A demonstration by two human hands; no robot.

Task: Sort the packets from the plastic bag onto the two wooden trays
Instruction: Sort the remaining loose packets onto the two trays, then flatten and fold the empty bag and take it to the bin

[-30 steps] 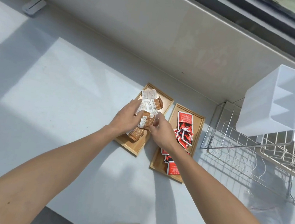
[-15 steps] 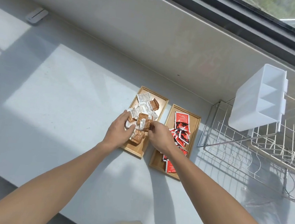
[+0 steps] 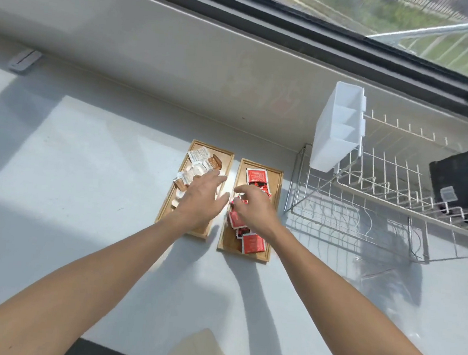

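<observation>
Two wooden trays lie side by side on the pale counter. The left tray (image 3: 227, 156) carries a heap of brown and white packets (image 3: 200, 163). The right tray (image 3: 276, 178) carries several red packets (image 3: 252, 242). My left hand (image 3: 201, 200) hovers over the near half of the left tray, fingers spread, nothing in it, and hides part of the heap. My right hand (image 3: 253, 207) is over the middle of the right tray, fingers curled down onto the red packets; whether it grips one I cannot tell. The plastic bag (image 3: 377, 270) lies clear and flat on the counter to the right.
A wire dish rack (image 3: 365, 211) stands right of the trays, with a white plastic caddy (image 3: 336, 129) hung on its near corner and a black object (image 3: 465, 175) behind. A wall and window run along the back. A small grey device (image 3: 25, 58) sits far left.
Both hands have let go of the brown and white packets. My left hand opened above the left tray; my right hand shifted right onto the red packets. The camera tilted up.
</observation>
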